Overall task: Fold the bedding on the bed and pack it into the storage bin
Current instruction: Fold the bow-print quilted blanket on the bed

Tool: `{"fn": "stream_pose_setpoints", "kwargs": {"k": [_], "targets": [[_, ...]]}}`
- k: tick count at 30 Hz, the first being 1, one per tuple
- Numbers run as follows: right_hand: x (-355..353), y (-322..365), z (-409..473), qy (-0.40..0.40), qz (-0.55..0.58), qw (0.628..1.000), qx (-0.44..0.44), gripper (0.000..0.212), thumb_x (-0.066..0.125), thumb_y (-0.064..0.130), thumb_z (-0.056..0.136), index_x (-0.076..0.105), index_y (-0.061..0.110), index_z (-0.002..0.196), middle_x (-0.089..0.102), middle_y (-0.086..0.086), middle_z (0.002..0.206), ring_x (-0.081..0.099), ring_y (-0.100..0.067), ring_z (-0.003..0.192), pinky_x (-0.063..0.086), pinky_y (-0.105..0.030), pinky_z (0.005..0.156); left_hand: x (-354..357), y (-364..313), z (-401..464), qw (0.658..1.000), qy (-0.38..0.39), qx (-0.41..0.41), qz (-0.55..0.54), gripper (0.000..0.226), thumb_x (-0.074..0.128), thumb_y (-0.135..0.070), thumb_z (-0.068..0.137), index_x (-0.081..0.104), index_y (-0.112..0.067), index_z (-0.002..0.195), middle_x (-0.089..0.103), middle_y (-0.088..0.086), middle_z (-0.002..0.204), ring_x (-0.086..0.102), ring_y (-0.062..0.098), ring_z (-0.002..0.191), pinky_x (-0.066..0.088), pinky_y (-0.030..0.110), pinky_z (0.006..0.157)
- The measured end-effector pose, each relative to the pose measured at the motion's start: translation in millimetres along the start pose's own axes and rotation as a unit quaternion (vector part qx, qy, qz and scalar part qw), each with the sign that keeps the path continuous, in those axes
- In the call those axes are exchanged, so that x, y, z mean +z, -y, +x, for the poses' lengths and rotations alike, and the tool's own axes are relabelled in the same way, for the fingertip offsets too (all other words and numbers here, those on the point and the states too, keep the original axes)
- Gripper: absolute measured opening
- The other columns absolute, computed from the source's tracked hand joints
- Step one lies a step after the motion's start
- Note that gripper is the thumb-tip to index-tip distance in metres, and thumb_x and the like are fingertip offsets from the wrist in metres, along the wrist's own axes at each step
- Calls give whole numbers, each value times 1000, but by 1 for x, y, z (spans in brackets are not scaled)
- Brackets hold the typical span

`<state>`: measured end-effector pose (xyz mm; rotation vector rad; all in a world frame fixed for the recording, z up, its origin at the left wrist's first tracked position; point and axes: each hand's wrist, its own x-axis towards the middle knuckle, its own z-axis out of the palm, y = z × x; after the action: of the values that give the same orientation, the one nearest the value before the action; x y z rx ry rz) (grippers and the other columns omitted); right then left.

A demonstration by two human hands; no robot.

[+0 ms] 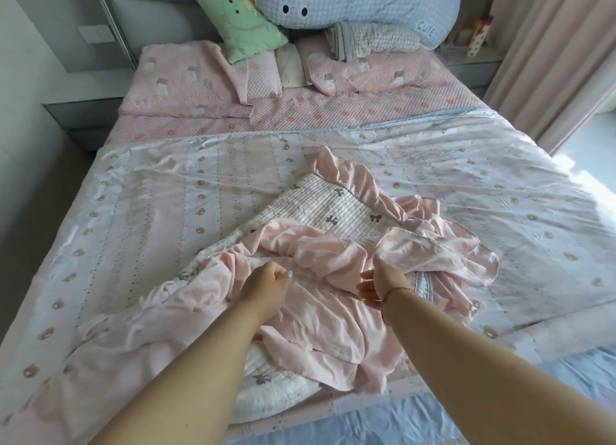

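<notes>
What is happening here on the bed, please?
A person leans over the bed and works on a crumpled pink quilt with a white bow-patterned side. The left hand pinches a fold of its pink fabric; the right hand reaches into the bunched cloth, fingers loosely spread. The quilt is not folded yet, and no storage bin is in view.

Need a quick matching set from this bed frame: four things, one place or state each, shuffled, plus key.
1. green pillow
2. blue cushion
3. ruffled quilt
4. left hand

A. crumpled mid-bed, pink ruffles, bow print
B. bears two black dot eyes and the word CUTE
C. leans at the headboard, left of the blue one
D. fingers curled, pinching pink fabric

Pairs: 1-C, 2-B, 3-A, 4-D
</notes>
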<state>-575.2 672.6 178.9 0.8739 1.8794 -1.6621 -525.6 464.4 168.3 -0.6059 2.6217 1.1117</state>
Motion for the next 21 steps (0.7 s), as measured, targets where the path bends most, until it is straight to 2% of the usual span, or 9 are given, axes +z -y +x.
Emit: {"fn": "stream_pose_setpoints", "kwargs": {"k": [3,7,10,14,18,21], "targets": [[2,5,10,-1,-18,1000,-10,54,34,50,98,58,3,86,58,-10,67,51,-19,53,42,-25,51,1,3,5,999,-10,-15,-27,17,50,-36,96,53,-26,82,64,0,93,58,23,92,47,33,86],[-4,14,34,-7,-51,998,-33,53,32,47,99,56,5,80,57,-10,67,50,-20,54,39,-26,53,14,-2,12,998,0,-25,-66,17,49,-34,96,55,-23,85,64,-3,86,59,20,83,48,31,78],[-5,28,54,-8,-59,997,-46,51,34,45,100,56,4,79,56,-10,64,49,-20,53,39,-27,52,23,-7,20,995,-2,-30,-93,18,50,-36,94,58,-22,86,65,-3,84,62,22,88,53,37,85],[8,58,88,-3,-81,995,-64,48,34,43,101,54,6,77,56,-8,61,48,-18,49,37,-27,48,27,-8,40,990,-12,-55,-129,16,51,-35,93,58,-23,84,65,-4,81,64,23,88,53,39,86],[20,87,129,19,-107,991,-83,42,36,39,100,53,10,74,56,-6,64,49,-16,52,40,-25,47,35,-14,68,978,-18,-89,-190,21,55,-39,88,60,-20,95,64,0,78,65,29,86,52,42,82],[12,103,162,15,-139,985,-100,40,40,42,98,55,9,82,57,-7,64,49,-17,52,39,-26,50,48,-25,90,970,-8,-108,-217,26,53,-36,92,56,-15,107,64,5,80,60,23,73,51,39,72]]}}
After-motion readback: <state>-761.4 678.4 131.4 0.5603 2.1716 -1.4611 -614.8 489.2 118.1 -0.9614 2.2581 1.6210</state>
